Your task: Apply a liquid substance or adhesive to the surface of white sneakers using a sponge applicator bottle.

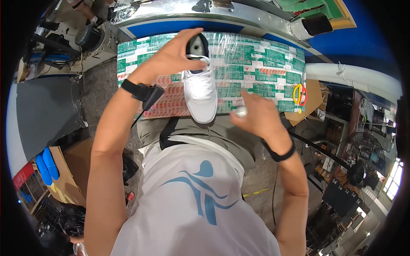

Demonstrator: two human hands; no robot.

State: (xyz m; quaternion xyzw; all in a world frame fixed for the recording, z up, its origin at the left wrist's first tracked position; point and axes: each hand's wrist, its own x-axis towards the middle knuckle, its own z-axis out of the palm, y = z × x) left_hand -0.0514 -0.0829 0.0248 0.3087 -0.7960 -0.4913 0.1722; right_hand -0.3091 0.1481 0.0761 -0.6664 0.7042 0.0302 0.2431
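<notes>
A white lace-up sneaker (200,91) lies on the work surface with its toe toward me, and its dark-lined opening faces up at the far end. Around the collar and tongue of this shoe my left hand (173,55) is closed, thumb on the near side and fingers at the heel. My right hand (261,116) is off to the right, apart from the shoe. Between its thumb and fingers shows a small, shiny whitish wad (241,112), blurred; its kind is unclear.
Green-and-white printed tape covers the work surface (232,81). Scissors (300,94) with yellow and red handles lie at its right edge, beside cardboard (315,102). A metal-edged machine bench (179,12) runs along the back. Blue foot-shaped pieces (47,166) sit far left.
</notes>
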